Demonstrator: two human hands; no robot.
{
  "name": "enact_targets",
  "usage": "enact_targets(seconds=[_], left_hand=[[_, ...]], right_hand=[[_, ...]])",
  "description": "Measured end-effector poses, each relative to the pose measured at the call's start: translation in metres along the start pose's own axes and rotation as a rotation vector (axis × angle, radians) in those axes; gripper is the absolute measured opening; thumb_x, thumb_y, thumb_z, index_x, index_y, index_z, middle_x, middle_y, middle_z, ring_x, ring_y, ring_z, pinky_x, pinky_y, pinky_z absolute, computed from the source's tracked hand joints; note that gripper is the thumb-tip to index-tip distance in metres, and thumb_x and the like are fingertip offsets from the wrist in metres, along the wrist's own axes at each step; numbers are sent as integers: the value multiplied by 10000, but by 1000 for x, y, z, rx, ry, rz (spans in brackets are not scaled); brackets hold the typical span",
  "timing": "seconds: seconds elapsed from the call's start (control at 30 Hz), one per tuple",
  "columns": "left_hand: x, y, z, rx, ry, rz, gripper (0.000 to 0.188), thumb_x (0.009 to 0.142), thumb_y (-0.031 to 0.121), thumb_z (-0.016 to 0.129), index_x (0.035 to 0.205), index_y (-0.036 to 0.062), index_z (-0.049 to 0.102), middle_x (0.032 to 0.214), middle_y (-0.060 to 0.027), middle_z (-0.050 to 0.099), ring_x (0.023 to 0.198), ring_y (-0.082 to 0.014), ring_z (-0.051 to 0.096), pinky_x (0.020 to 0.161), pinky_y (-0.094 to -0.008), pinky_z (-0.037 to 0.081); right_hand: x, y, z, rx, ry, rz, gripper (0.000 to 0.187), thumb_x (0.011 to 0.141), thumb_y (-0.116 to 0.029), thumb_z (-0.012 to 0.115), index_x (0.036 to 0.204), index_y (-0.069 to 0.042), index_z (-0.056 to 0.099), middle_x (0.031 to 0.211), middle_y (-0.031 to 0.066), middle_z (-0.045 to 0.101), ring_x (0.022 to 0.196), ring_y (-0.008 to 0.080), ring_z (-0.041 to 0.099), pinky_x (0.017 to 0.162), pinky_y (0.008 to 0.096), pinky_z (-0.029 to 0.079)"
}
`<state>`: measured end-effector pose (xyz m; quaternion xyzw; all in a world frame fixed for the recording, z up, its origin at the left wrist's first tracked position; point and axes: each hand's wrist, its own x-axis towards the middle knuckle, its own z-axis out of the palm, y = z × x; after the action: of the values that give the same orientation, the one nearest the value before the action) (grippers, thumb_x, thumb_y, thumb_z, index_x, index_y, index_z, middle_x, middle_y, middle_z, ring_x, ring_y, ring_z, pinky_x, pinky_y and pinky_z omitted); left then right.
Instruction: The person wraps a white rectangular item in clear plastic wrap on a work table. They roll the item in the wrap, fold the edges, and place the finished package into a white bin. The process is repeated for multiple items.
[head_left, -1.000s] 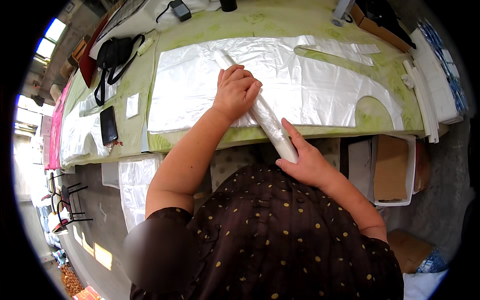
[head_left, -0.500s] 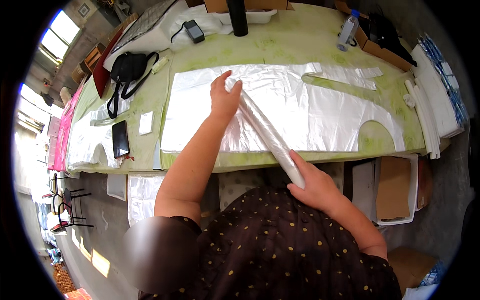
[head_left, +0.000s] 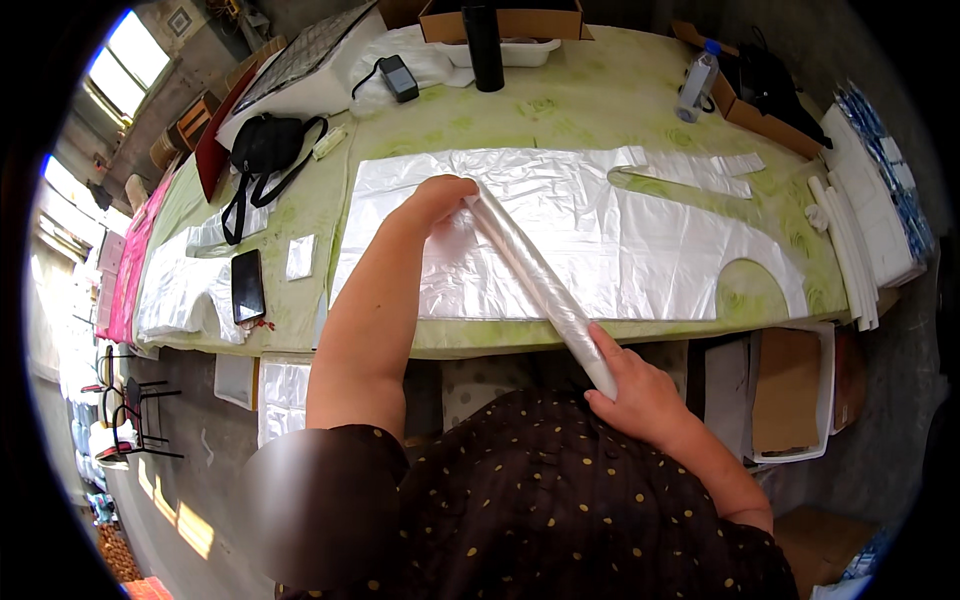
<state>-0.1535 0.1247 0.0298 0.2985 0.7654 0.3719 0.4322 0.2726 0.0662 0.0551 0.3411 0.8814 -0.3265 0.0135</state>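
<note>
A plastic roll [head_left: 535, 280] slants between the left hand [head_left: 441, 198] and right hand [head_left: 640, 396].
The right fingers wrap its near end; the left fingers bend at its far end, but whether they grip I cannot tell. Beneath the left fingers, a flat plastic sheet [head_left: 660, 245] lies on the table [head_left: 585, 95]. The step looks like positioning the roll; the next move probably calls for a sure left hold.

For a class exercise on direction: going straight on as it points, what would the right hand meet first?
Past the plastic roll it holds, the right hand would probably meet the plastic sheet on the table, though depth is unclear.
</note>
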Motion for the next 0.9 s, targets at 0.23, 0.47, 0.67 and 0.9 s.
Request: enact_targets(seconds=[0.23, 0.47, 0.67, 0.9], left_hand=[[-12, -5, 18, 94, 142, 78, 245, 874, 257, 643, 998, 55, 706, 876, -46, 634, 739, -154, 572, 645, -354, 491], [-18, -27, 31, 390, 324, 315, 244, 868, 260, 640, 977, 51, 702, 996, -100, 677, 866, -260, 650, 774, -379, 536], [-29, -27, 44, 663, 482, 498, 228, 870, 242, 620, 977, 57, 697, 1162, -118, 665, 1105, -330, 604, 964, -418, 482], [-30, -20, 35, 624, 642, 518, 373, 915, 273, 631, 1251, 112, 636, 1395, -113, 554, 1329, -328, 473, 1094, -466, 397]], right_hand=[[-12, 3, -10, -23, -14, 68, 947, 851, -330, 709, 1615, -116, 193, 1249, 252, 625, 1075, 434, 648, 915, 485, 539], [-75, 41, -21, -26, -65, 154, 881, 817, -265, 769, 1567, -115, 331, 1245, 231, 631, 1098, 424, 638, 933, 473, 528], [-166, 119, -4, -43, 92, 219, 607, 737, -62, 763, 1312, -76, 570, 1124, 181, 653, 1034, 385, 643, 929, 438, 522], [-210, 187, 33, 315, 169, 454, 531, 712, 45, 672, 1231, -48, 610, 1102, 108, 668, 1038, 240, 646, 936, 345, 509]])
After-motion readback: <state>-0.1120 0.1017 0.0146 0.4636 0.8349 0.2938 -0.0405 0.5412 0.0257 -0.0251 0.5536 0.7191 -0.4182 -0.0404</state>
